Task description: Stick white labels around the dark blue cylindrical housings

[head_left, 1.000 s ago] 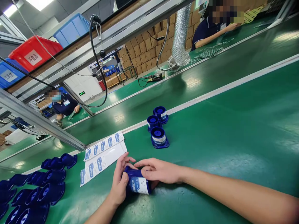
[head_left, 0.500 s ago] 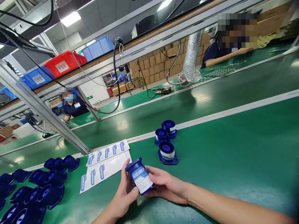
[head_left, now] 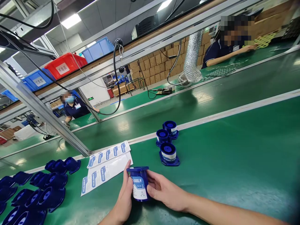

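A dark blue plastic pump housing (head_left: 140, 184) with a blue-and-white label reading "5000L/H" is held upright between both hands, its flange at the top. My left hand (head_left: 125, 198) presses along its left side, fingers pointing up. On the other side, my right hand (head_left: 165, 192) grips it with the thumb near the label's edge. Just beyond the left hand lie the label sheets (head_left: 106, 168), with several labels on white backing. Three labelled blue housings (head_left: 168, 153) stand farther away on the green work surface.
Several blue housings (head_left: 50, 197) without visible labels cluster at the lower left. A metal post (head_left: 58, 122) rises beside the label sheets. Blue and red bins (head_left: 65, 64) sit on the overhead shelf. Two other people (head_left: 76, 106) work across the line.
The housing has been turned and straightened from a tilt, so its label faces farther left. My left thumb has shifted from the label's lower edge to the housing's side.
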### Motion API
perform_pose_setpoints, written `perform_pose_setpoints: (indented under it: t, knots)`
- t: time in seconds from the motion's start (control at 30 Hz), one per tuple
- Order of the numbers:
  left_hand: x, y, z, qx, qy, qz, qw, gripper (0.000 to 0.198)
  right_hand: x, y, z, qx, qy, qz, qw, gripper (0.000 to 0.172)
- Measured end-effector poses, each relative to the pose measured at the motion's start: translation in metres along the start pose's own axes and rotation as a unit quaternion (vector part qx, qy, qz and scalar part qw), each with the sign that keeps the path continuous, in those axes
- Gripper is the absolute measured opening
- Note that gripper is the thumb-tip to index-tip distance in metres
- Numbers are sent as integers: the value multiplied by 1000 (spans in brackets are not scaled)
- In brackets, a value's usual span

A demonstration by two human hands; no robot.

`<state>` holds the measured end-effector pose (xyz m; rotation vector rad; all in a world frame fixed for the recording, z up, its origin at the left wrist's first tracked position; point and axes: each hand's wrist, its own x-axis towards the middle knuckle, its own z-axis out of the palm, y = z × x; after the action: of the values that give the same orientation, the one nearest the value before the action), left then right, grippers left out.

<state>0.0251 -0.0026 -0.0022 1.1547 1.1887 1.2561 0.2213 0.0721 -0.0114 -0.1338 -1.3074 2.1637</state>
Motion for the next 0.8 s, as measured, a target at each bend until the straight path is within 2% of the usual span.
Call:
perform_pose_setpoints:
  t: [0.13, 0.27, 0.43, 0.7, 0.8]
  knots:
    - [2, -4, -2, -8, 7, 6, 1000, 85, 0, -7, 2, -13, 26, 39, 999, 60]
    - [-1, -2, -1, 63, 16, 8, 998, 86, 3, -7, 4, -73, 33, -15, 997, 59]
    - [-7, 2, 1, 151, 28, 19, 988, 86, 2, -8, 9, -106, 57, -27, 992, 60]
    - [-6, -8, 8, 156, 60, 42, 985, 95, 1, -3, 11, -139, 81, -30, 987, 66]
    - [-5, -13, 7, 142, 43, 43, 988, 100, 0, -4, 11, -152, 85, -26, 984, 68]
